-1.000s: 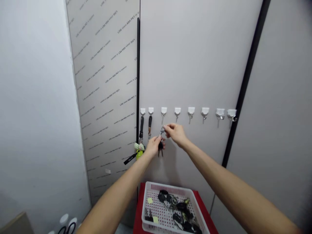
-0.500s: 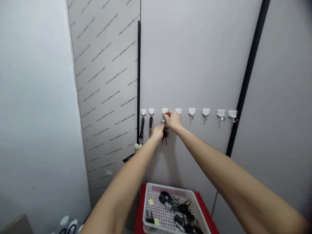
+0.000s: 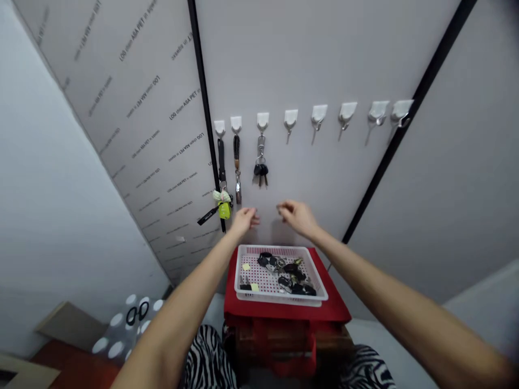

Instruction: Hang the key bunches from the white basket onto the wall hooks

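A bunch of keys with black heads hangs by a silver clasp from the third white hook. Below it, to the left, my left hand is in the air with its fingers loosely apart and nothing in them. My right hand hovers to the right at about the same height, fingers loosely bent and holding nothing that I can see. Both hands are above a white perforated basket, in which several dark keys and yellow paper notes lie.
Further left hang a dark strap with a lime-green case and a braided black strap. More white hooks run rightward. The basket stands on a red cover. White-capped bottles are at lower left.
Both hands have let go of the bunch of keys, which now hangs from the third hook. They have come down towards the basket and moved apart. The view has tilted downward.
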{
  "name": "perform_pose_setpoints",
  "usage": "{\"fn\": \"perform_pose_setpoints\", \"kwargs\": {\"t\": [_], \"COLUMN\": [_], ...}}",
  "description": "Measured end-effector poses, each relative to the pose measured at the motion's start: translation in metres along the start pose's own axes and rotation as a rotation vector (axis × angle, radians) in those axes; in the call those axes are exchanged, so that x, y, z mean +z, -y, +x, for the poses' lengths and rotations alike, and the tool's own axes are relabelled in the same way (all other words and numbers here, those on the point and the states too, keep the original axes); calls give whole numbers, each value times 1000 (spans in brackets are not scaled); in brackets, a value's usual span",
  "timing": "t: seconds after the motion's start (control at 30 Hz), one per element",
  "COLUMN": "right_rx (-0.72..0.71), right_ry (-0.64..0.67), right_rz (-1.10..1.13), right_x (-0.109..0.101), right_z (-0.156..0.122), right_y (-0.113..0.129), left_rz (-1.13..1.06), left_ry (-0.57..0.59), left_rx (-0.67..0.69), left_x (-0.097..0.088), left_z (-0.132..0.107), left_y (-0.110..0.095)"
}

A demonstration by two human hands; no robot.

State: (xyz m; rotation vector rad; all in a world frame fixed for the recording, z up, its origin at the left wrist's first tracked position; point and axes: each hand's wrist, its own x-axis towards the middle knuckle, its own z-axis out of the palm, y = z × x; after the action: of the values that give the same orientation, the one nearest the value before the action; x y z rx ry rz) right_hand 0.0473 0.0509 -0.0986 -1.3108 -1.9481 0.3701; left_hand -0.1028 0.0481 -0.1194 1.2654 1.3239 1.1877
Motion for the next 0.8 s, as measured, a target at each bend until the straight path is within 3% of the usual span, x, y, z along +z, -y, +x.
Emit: {"fn": "perform_pose_setpoints", "kwargs": {"t": [0.13, 0.23, 0.33, 0.5, 0.63, 0.8], "right_rx": [109, 113, 97, 68, 68, 105], "right_ry": [233, 272, 285, 353, 385, 304], "right_rz": [-105, -237, -342, -409, -361, -239], "right_x": [43, 61, 68, 68, 68, 70], "right_z": [-62, -83, -86, -88, -91, -90], "right_y": [-47, -61, -60, -58, -61, -66], "left_rz": [291, 464, 653, 759, 714, 582], "left_ry": [5, 0, 22, 37, 106, 45], "left_rx": [-15, 69, 140, 94, 47, 36], "left_x": [6, 15, 24, 28, 27, 27], "left_z": [-20, -30, -34, -36, -34, -31], "left_y": [67, 94, 104, 109, 113, 118]}}
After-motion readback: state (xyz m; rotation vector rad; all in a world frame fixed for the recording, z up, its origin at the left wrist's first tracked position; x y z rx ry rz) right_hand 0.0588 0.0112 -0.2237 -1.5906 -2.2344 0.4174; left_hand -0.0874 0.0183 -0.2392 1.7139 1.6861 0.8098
